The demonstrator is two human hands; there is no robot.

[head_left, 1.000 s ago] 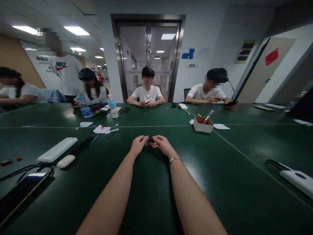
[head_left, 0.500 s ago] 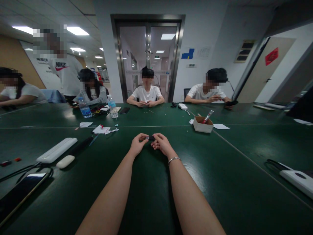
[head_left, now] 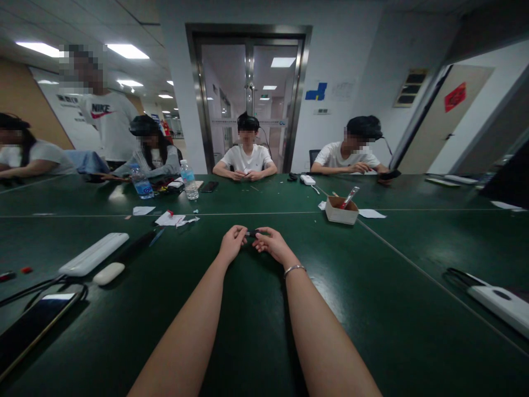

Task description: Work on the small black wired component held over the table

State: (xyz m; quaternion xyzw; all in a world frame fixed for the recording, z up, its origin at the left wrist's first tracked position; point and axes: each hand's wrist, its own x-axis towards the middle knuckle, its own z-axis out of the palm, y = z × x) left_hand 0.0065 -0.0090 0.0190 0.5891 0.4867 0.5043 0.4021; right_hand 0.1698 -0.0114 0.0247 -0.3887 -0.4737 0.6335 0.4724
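A small dark object (head_left: pixel 252 234) with a lighter, metallic-looking left end is held between my two hands, just above the green table (head_left: pixel 256 309). The fingertips of my left hand (head_left: pixel 234 242) pinch its left end. My right hand (head_left: pixel 270 242) has its thumb and forefinger closed on the right end, with the other fingers curled below. A silvery bracelet (head_left: pixel 294 269) circles my right wrist. What exactly the small object is cannot be made out.
Left lie a phone (head_left: pixel 39 322), a white power strip (head_left: pixel 97 253), a white oval case (head_left: pixel 109 273) and paper scraps (head_left: pixel 169 219). Ahead right is a small box (head_left: pixel 341 211); bottles (head_left: pixel 189 181) stand ahead left. Several people are across the table.
The fingers of my right hand have shifted on the dark object, and more of its middle shows. The view has moved slightly. Across the table on the left, a person's hands have moved.
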